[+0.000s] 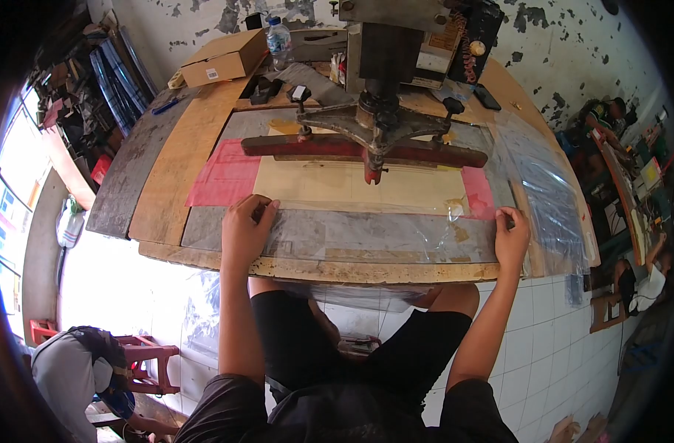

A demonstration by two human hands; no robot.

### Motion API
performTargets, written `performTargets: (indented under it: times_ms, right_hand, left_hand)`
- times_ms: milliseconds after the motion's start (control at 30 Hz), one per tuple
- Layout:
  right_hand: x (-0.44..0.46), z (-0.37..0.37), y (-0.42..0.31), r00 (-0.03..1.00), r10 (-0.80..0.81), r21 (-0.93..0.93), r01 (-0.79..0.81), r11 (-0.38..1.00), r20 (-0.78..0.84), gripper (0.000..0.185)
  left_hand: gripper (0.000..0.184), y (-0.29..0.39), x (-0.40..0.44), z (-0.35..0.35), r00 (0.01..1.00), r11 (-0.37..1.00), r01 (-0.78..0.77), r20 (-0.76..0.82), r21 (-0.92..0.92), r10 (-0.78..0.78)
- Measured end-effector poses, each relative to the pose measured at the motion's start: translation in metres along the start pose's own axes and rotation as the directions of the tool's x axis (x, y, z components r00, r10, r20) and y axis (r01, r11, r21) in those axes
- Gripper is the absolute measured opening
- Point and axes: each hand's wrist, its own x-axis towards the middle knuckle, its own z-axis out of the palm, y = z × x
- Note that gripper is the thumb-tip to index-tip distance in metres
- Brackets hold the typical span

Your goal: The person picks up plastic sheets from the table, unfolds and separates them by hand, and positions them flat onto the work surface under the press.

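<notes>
On the worktable point(176, 159), a pink-ended sheet point(322, 184) lies just beyond both hands point(247, 227) point(512, 230), fingers curled, grip unclear.

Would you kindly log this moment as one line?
left hand: curled by left pink sheet | right hand: curled by right pink sheet | press head: above cream panel

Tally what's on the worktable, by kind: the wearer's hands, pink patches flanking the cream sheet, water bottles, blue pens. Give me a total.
Wearer's hands: 2 (left hand, right hand)
Pink patches: 2 (larger patch, smaller patch)
Water bottle: 1
Blue pen: 1
Total: 6
</notes>
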Motion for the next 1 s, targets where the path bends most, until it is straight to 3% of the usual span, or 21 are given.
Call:
performTargets:
  times_ms: [467,667,767,833,867,933,1000]
  right_hand:
    - [0.000,-0.001,-0.001,1.000,0.017,0.038,-0.017,0.999,0.005,0.015]
    - [0.001,0.002,0.004,0.999,-0.005,0.057,0.007,0.998,-0.034,0.014]
    - [0.002,0.002,0.005,0.999,-0.024,0.038,0.026,0.999,-0.045,0.014]
    - [0.002,0.004,0.008,0.995,-0.058,0.017,0.060,0.998,-0.080,0.014]
    - [0.002,0.004,0.009,0.990,-0.092,-0.008,0.092,0.996,-0.104,0.015]
    - [0.005,0.001,0.010,0.991,-0.084,0.042,0.089,0.995,-0.101,0.015]
    - [0.004,-0.006,0.010,0.993,-0.083,0.092,0.090,0.992,-0.082,0.016]
  left_hand:
    - [0.024,-0.001,0.000,0.000,1.000,1.000,0.014,0.013,-0.004,-0.014]
    - [0.021,-0.004,-0.001,0.000,0.999,0.992,-0.029,0.012,-0.126,0.031]
    - [0.022,-0.003,0.000,-0.007,0.996,0.985,0.026,0.084,-0.173,-0.011]
    - [0.027,-0.001,0.000,-0.015,0.954,0.942,0.209,0.267,-0.261,-0.137]
    - [0.027,-0.004,-0.001,-0.018,0.955,0.942,0.204,0.266,-0.266,-0.132]
    - [0.029,-0.011,-0.005,-0.025,0.937,0.794,0.173,0.346,-0.583,0.049]
    - [0.030,-0.016,-0.009,-0.043,0.903,0.768,0.219,0.424,-0.602,0.075]
